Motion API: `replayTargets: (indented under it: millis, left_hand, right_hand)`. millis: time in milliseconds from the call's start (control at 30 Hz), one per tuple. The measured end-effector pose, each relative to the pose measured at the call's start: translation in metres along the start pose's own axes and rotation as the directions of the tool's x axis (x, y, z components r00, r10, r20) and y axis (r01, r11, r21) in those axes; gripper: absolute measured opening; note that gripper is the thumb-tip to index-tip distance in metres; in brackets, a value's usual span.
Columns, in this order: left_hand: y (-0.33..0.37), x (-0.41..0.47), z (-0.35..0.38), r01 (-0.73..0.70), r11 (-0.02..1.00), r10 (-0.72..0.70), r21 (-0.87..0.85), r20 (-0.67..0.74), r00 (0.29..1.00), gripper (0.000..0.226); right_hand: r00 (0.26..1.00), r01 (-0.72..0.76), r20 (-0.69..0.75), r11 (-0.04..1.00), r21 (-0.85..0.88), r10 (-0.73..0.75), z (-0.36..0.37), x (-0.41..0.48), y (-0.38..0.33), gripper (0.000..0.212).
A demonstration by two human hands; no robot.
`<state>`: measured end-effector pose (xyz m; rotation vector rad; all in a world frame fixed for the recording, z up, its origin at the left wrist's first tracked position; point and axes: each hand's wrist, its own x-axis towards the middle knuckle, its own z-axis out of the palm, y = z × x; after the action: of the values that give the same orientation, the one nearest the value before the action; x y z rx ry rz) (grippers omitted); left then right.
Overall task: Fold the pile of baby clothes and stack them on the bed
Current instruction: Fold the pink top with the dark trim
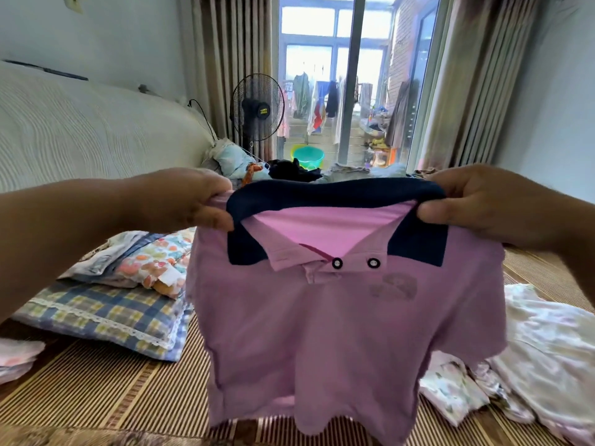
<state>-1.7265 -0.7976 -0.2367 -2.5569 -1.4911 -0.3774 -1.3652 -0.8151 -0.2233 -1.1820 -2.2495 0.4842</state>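
A pink polo shirt [341, 333] with a navy collar and two snap buttons hangs upright in front of me, above the striped bed mat [96, 391]. My left hand [180, 201] pinches its left shoulder by the collar. My right hand [483, 204] pinches the right shoulder. A stack of folded clothes [145, 259] lies on a plaid pillow [106, 317] at the left. Loose pale floral clothes [547, 355] lie on the mat at the right. More unfolded garments [289, 170] sit heaped behind the shirt.
A cream padded headboard [80, 130] runs along the left. A standing fan [257, 107] and curtains stand by the balcony door at the back. Another small folded pink piece [16, 358] lies at the far left edge.
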Motion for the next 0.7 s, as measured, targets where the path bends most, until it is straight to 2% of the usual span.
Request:
replayTargets:
  millis: [67, 167, 200, 267, 367, 433, 467, 533, 600, 700]
  left_hand:
    - [-0.008, 0.001, -0.002, -0.094, 0.995, 0.091, -0.024, -0.119, 0.989, 0.073]
    - [-0.014, -0.002, -0.005, -0.052, 0.947, 0.017, -0.318, -0.113, 0.993, 0.070]
    - [-0.015, -0.003, -0.005, -0.025, 0.898, -0.019, -0.440, -0.095, 0.995, 0.069]
    - [-0.021, -0.004, -0.003, 0.036, 0.729, -0.066, -0.684, -0.019, 0.998, 0.071]
    - [-0.029, 0.000, 0.014, 0.150, 0.544, -0.077, -0.825, 0.129, 0.989, 0.079]
    - [-0.034, 0.007, 0.034, 0.279, 0.510, -0.124, -0.813, 0.252, 0.960, 0.071]
    - [-0.037, 0.012, 0.047, 0.347, 0.534, -0.176, -0.771, 0.300, 0.938, 0.068]
    - [-0.047, 0.025, 0.079, 0.444, 0.676, -0.280, -0.588, 0.352, 0.893, 0.066]
    - [-0.066, 0.041, 0.125, 0.472, 0.801, -0.338, -0.369, 0.372, 0.865, 0.062]
    - [-0.093, 0.063, 0.200, 0.528, 0.835, -0.429, -0.158, 0.413, 0.803, 0.045]
  right_hand:
    - [0.997, 0.046, 0.057, 0.994, 0.100, -0.051, -0.007, -0.002, 0.008, 0.086]
    - [0.985, 0.061, 0.135, 0.950, 0.307, -0.106, -0.015, 0.002, 0.024, 0.091]
    - [0.981, 0.029, 0.165, 0.926, 0.375, -0.098, -0.018, 0.004, 0.029, 0.089]
    - [0.976, -0.047, 0.212, 0.898, 0.437, -0.052, -0.021, 0.011, 0.038, 0.083]
    - [0.964, -0.154, 0.259, 0.912, 0.379, 0.055, -0.014, 0.026, 0.057, 0.090]
    - [0.943, -0.243, 0.299, 0.918, 0.315, 0.147, 0.001, 0.042, 0.071, 0.087]
    - [0.923, -0.291, 0.333, 0.915, 0.280, 0.192, 0.012, 0.051, 0.078, 0.071]
    - [0.879, -0.381, 0.371, 0.909, 0.170, 0.299, 0.040, 0.070, 0.096, 0.029]
    - [0.846, -0.402, 0.361, 0.914, -0.049, 0.392, 0.074, 0.094, 0.125, 0.025]
    - [0.813, -0.359, 0.353, 0.876, -0.321, 0.462, 0.134, 0.130, 0.178, 0.030]
